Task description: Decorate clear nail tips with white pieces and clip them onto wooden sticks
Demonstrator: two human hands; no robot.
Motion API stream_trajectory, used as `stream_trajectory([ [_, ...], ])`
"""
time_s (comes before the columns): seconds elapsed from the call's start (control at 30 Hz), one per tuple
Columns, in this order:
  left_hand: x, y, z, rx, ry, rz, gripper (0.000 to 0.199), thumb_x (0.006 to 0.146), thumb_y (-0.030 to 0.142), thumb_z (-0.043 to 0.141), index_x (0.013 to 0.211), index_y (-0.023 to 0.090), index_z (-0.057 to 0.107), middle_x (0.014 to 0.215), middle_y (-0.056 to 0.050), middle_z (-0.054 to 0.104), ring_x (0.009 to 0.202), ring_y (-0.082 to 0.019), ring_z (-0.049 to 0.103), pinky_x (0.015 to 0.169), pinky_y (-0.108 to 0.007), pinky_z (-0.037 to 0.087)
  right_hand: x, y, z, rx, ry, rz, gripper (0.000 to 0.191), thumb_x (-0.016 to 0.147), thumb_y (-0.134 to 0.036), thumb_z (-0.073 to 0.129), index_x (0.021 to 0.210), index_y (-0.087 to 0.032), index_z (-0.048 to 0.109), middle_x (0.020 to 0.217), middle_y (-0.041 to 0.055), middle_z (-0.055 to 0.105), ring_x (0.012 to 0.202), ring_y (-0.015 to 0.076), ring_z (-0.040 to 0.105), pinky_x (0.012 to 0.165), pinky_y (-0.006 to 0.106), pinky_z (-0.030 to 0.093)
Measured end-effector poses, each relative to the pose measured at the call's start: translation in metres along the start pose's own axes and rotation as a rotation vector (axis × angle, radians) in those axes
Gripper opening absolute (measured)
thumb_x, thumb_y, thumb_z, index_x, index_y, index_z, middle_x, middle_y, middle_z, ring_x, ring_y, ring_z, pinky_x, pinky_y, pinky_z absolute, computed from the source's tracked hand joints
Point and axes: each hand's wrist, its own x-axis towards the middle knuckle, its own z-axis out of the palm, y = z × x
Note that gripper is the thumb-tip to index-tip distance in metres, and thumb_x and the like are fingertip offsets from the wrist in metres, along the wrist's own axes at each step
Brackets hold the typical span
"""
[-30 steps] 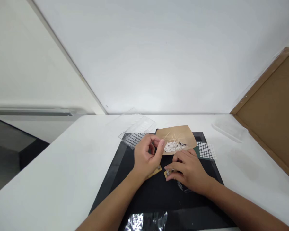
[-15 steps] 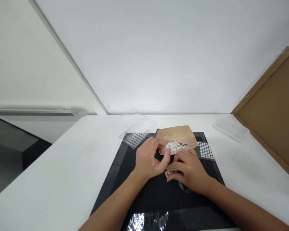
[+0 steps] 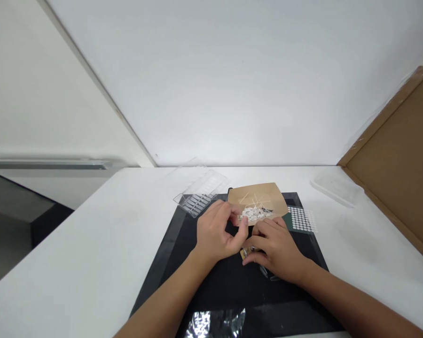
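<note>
My left hand is at the near left edge of a brown paper tray that holds small white pieces and thin sticks. Its fingers curl toward the thumb; whether anything is between them cannot be made out. Just right of it, my right hand has thumb and fingers closed around a small tan piece with a shiny metal part. Narrow clear-edged items lie under the right palm on the black mat.
Clear plastic compartment trays lie at the mat's back left corner. A sheet of white round dots is at the right edge of the mat. Farther right are a translucent tray and a cardboard panel. A white wall stands behind.
The whole view has shifted very slightly. Both hands keep nearly the same pose and place beside the paper tray.
</note>
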Motion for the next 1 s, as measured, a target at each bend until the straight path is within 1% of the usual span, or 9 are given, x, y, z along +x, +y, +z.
stream_trajectory([
  [0.2, 0.0008, 0.0002, 0.0000, -0.012, -0.010, 0.000, 0.012, 0.086, 0.016, 0.066, 0.083, 0.021, 0.056, 0.065, 0.004, 0.054, 0.062, -0.014, 0.050, 0.062, -0.028, 0.041, -0.0009, 0.0016, 0.0016, -0.011, -0.029, 0.019, 0.031, 0.092, -0.060, 0.076, 0.100, -0.030, 0.080, 0.087, -0.0010, 0.064, 0.086, 0.0171, 0.057, 0.083, 0.036, 0.028],
  [0.37, 0.0007, -0.0002, 0.0004, -0.013, -0.006, -0.003, 0.013, 0.086, 0.015, 0.066, 0.083, 0.021, 0.056, 0.065, 0.004, 0.054, 0.062, -0.014, 0.050, 0.061, -0.028, 0.041, -0.0005, 0.0017, 0.0013, -0.001, -0.010, 0.017, 0.031, 0.091, -0.059, 0.078, 0.101, -0.030, 0.080, 0.087, -0.0007, 0.066, 0.087, 0.0174, 0.059, 0.084, 0.037, 0.029],
  [0.47, 0.0007, 0.0001, 0.0001, -0.016, -0.003, -0.004, 0.012, 0.086, 0.015, 0.066, 0.083, 0.021, 0.056, 0.065, 0.003, 0.054, 0.062, -0.014, 0.050, 0.061, -0.028, 0.040, 0.0000, 0.0012, -0.0008, 0.027, 0.021, -0.019, 0.039, 0.088, -0.061, 0.080, 0.110, -0.028, 0.078, 0.093, 0.0007, 0.071, 0.091, 0.0193, 0.062, 0.086, 0.037, 0.031],
  [0.53, 0.0005, 0.0002, 0.0001, -0.017, 0.000, -0.003, 0.013, 0.086, 0.015, 0.067, 0.083, 0.021, 0.056, 0.065, 0.003, 0.054, 0.062, -0.014, 0.050, 0.061, -0.028, 0.040, 0.0000, 0.0013, -0.0024, 0.058, 0.040, -0.061, 0.040, 0.089, -0.059, 0.080, 0.112, -0.027, 0.077, 0.098, 0.0008, 0.073, 0.094, 0.0195, 0.064, 0.087, 0.037, 0.032],
  [0.63, 0.0002, 0.0002, 0.0004, -0.016, 0.003, 0.001, 0.013, 0.085, 0.014, 0.067, 0.083, 0.021, 0.056, 0.065, 0.003, 0.054, 0.062, -0.014, 0.050, 0.061, -0.028, 0.040, -0.0005, 0.0028, -0.0035, 0.101, 0.050, -0.129, 0.028, 0.094, -0.051, 0.079, 0.106, -0.026, 0.076, 0.101, -0.0006, 0.076, 0.094, 0.0175, 0.065, 0.087, 0.037, 0.033],
  [0.73, 0.0003, 0.0000, 0.0009, -0.017, 0.002, 0.001, 0.013, 0.085, 0.015, 0.066, 0.084, 0.022, 0.056, 0.064, 0.003, 0.054, 0.062, -0.014, 0.050, 0.061, -0.029, 0.040, -0.0008, 0.0055, -0.0029, 0.108, 0.031, -0.178, 0.019, 0.098, -0.045, 0.076, 0.097, -0.026, 0.076, 0.103, -0.0011, 0.077, 0.096, 0.0159, 0.066, 0.088, 0.036, 0.034],
  [0.87, 0.0012, -0.0003, 0.0011, -0.015, 0.005, 0.007, 0.011, 0.086, 0.015, 0.065, 0.085, 0.022, 0.057, 0.065, 0.003, 0.054, 0.062, -0.015, 0.051, 0.060, -0.029, 0.040, 0.0004, 0.0070, -0.0021, 0.076, 0.011, -0.220, 0.021, 0.099, -0.040, 0.075, 0.087, -0.023, 0.073, 0.104, -0.0015, 0.078, 0.099, 0.0160, 0.066, 0.089, 0.036, 0.036],
  [1.0, 0.0013, -0.0006, 0.0017, -0.022, -0.001, 0.006, 0.011, 0.086, 0.015, 0.065, 0.084, 0.022, 0.056, 0.065, 0.003, 0.054, 0.062, -0.015, 0.051, 0.061, -0.030, 0.040, 0.0021, 0.0059, -0.0025, 0.050, 0.023, -0.262, 0.019, 0.100, -0.037, 0.075, 0.089, -0.022, 0.071, 0.104, -0.0020, 0.078, 0.102, 0.0156, 0.067, 0.093, 0.035, 0.038],
])
